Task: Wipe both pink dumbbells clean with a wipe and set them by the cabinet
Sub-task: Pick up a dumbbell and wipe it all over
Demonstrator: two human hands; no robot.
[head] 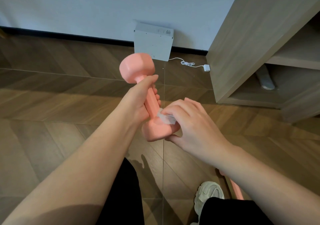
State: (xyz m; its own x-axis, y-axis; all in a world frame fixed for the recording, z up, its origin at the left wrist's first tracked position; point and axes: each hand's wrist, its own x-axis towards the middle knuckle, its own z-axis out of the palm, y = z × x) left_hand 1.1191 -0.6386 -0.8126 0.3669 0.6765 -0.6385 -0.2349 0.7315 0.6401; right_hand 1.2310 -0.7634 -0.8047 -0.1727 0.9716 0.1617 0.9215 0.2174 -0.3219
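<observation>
One pink dumbbell (150,101) up in the air over the wooden floor (60,89), roughly above the middle of the visible planks. Tilted, one head up and away towards the wall (86,4), the other down and nearer the person. Smooth matte salmon-pink all over. Chunky heads with flattened facets, joined by a thinner angular handle. No marks or dirt discernible on the surface.

Left grip (138,101) wrapped round the handle and holding it, fingertips showing on the handle's right side, thumb laid across just below the upper head. Right grip (192,124) at the lower head, fingers bent over a crumpled white wipe (165,118). Wipe pressed against the top of that head, at the junction with the handle, thumb tucked under the head's lower edge.

Second pink dumbbell (232,188) down on the floor towards the near right corner, mostly hidden beneath the right forearm, only a strip of pink showing, just beside a white shoe (207,197).

Light wooden cabinet (242,43) at the floor's far right corner, open shelves, a grey object (265,82) lying in the lowest compartment. Held dumbbell well apart from the cabinet.

White box (153,44) leaning against the wall at the floor's far edge. White cable (187,63) looped from the box to a small plug (207,68) just beside the cabinet's side. Black trousers (124,190) at the near edge.
</observation>
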